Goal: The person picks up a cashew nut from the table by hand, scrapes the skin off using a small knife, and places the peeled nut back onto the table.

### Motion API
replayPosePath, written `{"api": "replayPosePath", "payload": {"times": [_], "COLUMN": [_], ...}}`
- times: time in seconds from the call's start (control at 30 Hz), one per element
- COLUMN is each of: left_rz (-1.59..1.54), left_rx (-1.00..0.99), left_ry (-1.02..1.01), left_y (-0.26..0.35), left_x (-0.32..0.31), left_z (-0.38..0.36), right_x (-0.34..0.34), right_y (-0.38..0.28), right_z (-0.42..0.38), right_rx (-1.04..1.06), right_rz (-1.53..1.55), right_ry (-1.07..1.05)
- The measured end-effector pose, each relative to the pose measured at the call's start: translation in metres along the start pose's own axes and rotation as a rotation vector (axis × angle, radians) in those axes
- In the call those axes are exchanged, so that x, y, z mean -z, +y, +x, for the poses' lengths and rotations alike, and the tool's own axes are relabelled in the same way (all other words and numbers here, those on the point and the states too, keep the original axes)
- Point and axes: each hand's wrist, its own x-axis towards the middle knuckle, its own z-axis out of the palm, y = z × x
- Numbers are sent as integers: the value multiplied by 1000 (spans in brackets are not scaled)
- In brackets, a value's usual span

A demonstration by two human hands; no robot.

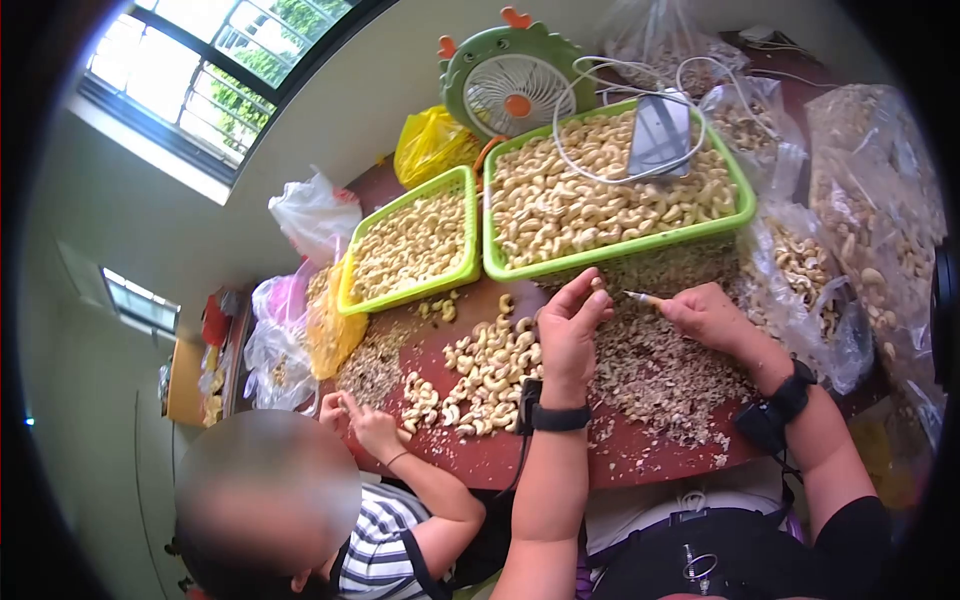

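Note:
My left hand point(575, 325) is raised over the red table, its fingers pinching a small cashew point(598, 284). To its right, my right hand point(705, 315) grips a small pointed tool point(643, 298), whose tip points left toward the cashew without touching it. Beneath both hands lies a heap of shell and skin crumbs point(660, 375). Loose cashews point(495, 365) are spread on the table left of my left hand. Behind my hands stands a large green basket point(620, 243) full of cashews, with a smaller green basket point(410, 290) beside it on the left.
A person in a striped shirt point(385, 535) sits at the left, hands point(365, 425) by the table edge. A phone point(660, 135) with a white cable lies on the large basket. Behind stands a green fan point(515, 90). Plastic bags point(800, 265) of nuts line the right.

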Motion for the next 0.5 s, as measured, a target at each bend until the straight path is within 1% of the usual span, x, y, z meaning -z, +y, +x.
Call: {"api": "replayPosePath", "payload": {"times": [0.07, 0.1, 0.17, 0.2, 0.3, 0.5], "left_rz": [17, 14, 83, 80, 77, 70], "left_rx": [-32, -19, -37, -29, -45, -53], "left_ry": [-83, -99, -127, -140, -162, -197], "left_y": [3, 4, 3, 3, 3, -1], "left_x": [-5, -6, -6, -7, -11, -13], "left_z": [-4, -4, -4, -5, -6, -6], "right_x": [1, 1, 2, 3, 4, 4], "right_y": [-4, -3, -1, -1, -2, -1], "right_z": [-1, -1, 0, 0, 0, 0], "right_rx": [-41, -52, -38, -45, -24, -40], "right_rz": [37, 38, 81, 82, 172, 120], "right_ry": [-17, 1, -54, -40, -96, -98]}}
